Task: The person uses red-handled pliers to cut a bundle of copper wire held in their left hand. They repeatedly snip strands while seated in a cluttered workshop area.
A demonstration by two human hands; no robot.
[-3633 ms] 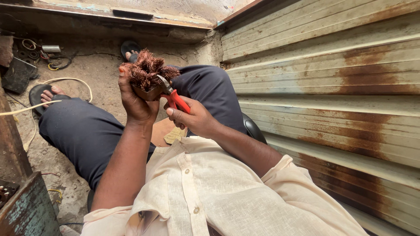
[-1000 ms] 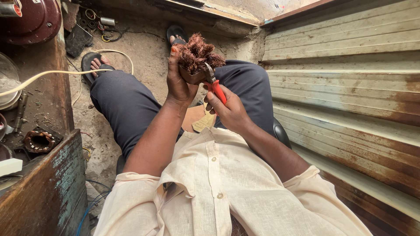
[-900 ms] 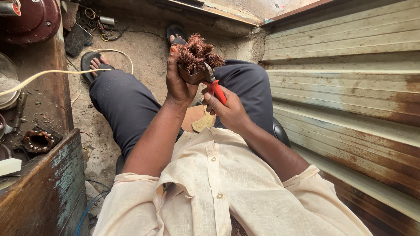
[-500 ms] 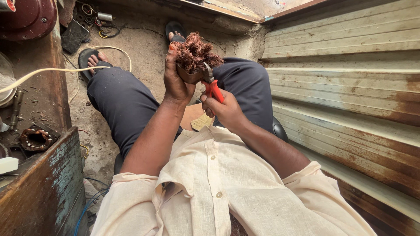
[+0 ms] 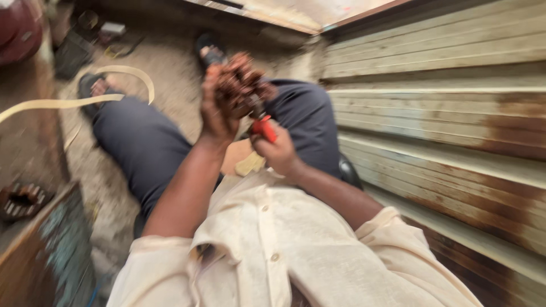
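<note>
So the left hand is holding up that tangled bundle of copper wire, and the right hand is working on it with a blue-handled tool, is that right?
Not quite: the tool's handle is red, not blue. The head view shows the right hand gripping a red-handled tool whose tip meets the tangled copper wire bundle, which the left hand holds up, as you said.

Rusty corrugated metal wall (image 5: 443, 113) beside a dusty concrete floor (image 5: 170, 68), daylit.

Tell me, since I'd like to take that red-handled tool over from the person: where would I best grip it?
Probably by the red handles, coming from below beside the right hand. The tool's head is buried in the coppery wire bundle held up by the left hand.
</note>
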